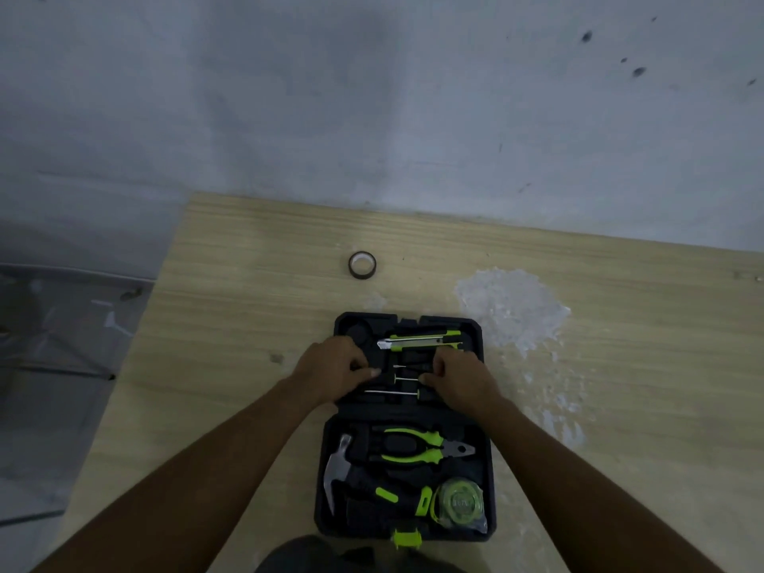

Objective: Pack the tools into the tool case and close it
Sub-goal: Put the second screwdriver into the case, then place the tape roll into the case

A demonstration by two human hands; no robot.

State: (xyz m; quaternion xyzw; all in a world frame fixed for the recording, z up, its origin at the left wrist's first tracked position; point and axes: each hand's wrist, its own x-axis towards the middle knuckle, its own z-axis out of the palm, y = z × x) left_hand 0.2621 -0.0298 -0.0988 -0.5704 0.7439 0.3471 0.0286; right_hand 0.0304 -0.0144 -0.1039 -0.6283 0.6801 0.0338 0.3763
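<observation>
A black tool case [488, 481] lies open on the wooden table. Its near half holds green-handled pliers [417, 445], a hammer [364, 481] and a green tape measure [458, 503]. The far half holds a green utility knife [419, 340] and thin screwdrivers [392, 391]. My left hand [335, 366] and right hand [461, 376] rest over the far half, fingers curled at either end of the middle screwdriver [407, 379]. The screwdriver handles are hidden under my right hand.
A roll of dark tape [362, 265] stands on the table beyond the case. A white rough patch [512, 308] marks the tabletop at the right. The table's left edge [136, 324] drops to a grey floor; a wall rises behind.
</observation>
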